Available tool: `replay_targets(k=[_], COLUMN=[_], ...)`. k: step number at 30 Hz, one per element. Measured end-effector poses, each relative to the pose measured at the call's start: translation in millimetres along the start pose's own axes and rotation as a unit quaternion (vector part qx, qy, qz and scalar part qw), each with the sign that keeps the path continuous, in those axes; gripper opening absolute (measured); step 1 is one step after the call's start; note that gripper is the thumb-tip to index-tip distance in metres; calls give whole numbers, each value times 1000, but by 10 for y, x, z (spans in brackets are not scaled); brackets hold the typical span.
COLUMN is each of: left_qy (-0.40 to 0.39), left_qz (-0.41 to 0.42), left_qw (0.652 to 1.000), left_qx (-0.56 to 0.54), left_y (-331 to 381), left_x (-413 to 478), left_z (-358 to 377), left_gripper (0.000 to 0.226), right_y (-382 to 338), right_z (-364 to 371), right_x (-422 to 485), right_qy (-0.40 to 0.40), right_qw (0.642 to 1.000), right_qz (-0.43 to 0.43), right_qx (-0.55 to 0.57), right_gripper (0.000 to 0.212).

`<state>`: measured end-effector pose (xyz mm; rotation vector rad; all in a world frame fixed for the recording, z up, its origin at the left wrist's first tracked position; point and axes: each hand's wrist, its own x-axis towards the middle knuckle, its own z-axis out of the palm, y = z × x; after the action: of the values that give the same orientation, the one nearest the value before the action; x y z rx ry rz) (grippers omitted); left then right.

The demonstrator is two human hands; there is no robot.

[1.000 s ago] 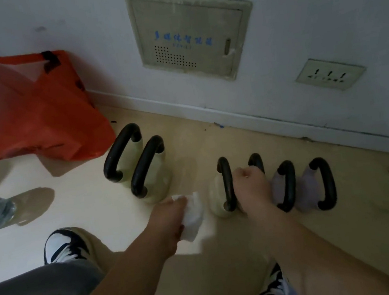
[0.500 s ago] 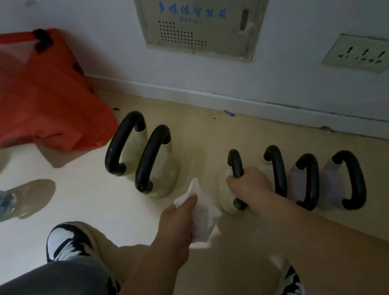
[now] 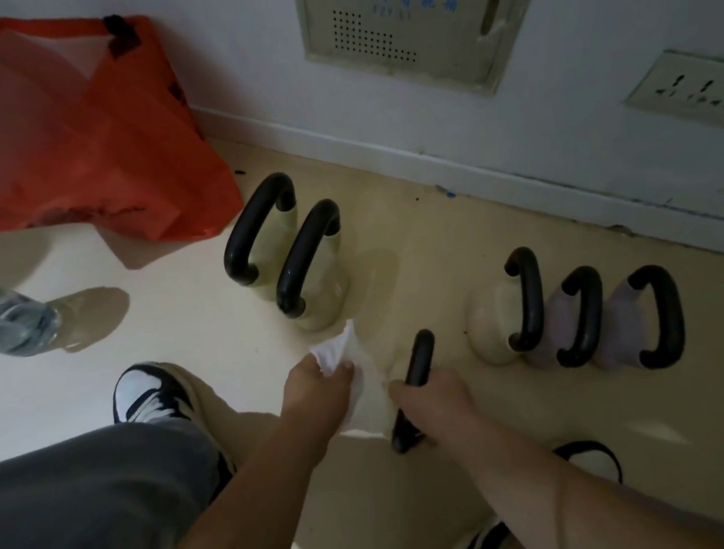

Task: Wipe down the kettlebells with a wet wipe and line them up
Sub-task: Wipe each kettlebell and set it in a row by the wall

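Pale floor (image 3: 195, 304) beside a white wall is my work place. Nearest, my right hand (image 3: 434, 397) curls its fingers around the black handle of 1 kettlebell (image 3: 418, 358), I think to keep it apart from the others for cleaning. My left hand (image 3: 315, 389) pinches the wet wipe (image 3: 338, 354) just beside that handle. Farther, 3 kettlebells (image 3: 582, 315) stand in a row, and 2 more kettlebells (image 3: 308, 258) stand near the orange bag (image 3: 74, 136), which may crowd the line.

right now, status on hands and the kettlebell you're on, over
Left hand pinches wet wipe. Right hand grips kettlebell by its handle, wipe beside it. Row of three on the right, pair beyond; neither touches it.
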<state>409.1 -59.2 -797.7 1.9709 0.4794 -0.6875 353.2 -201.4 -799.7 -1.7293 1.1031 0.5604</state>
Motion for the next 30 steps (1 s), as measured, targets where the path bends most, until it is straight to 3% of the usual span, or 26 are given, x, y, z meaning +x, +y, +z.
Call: replay_targets(k=[2,5,7,9,11,14,18,20,22,24,25,27,29,30], left_qy=[3,6,24,64,34,-74,-28,-10,-19,-53,-95,-169,-173,-150], left_qz=[-14,9,90,202,230,134,202,196,133,-12,-114,-243,-259,-221], left_qw=[1000,1000,987,947,937,975,971,975,986,998,984,920,905,928], left_qx=[-8,20,131,241,261,158,123,108,94,-5,-102,-256,-289,-260], left_y=[-40,-36,-40,-32,-62,-121,-205,-205,-112,104,227,512,626,627], left_x=[-25,-5,7,-37,-131,-398,-693,-697,-603,-398,-266,-106,-11,-7], left_z=[-15,-55,-39,44,240,612,811,849,917,923,898,804,826,898], left_gripper=[29,32,34,33,34,44,26,22,32,49,52,49,43,41], right_y=[26,-10,-12,19,64,129,194,149,81,31,28,23,-2,-13], right_z=[75,-110,-360,-581,-692,-624,-374,-342,-352,-367,-354,-327,-289,-279], right_x=[-49,-22,-4,94,225,253,389,489,549,567,590,649,685,706], right_qy=[-12,-86,-139,-82,-29,-105,-144,-159,-171,-176,-182,-191,-201,-205], right_qw=[999,991,987,995,997,993,989,985,981,978,977,975,973,973], right_qz=[17,71,77,61,48,9,-34,-47,-69,-97,-103,-107,-113,-105], right_qx=[30,80,33,15,60,57,-12,-36,-58,-52,-41,-34,-33,-18], right_gripper=[32,62,77,90,81,60,75,74,69,65,63,60,61,61])
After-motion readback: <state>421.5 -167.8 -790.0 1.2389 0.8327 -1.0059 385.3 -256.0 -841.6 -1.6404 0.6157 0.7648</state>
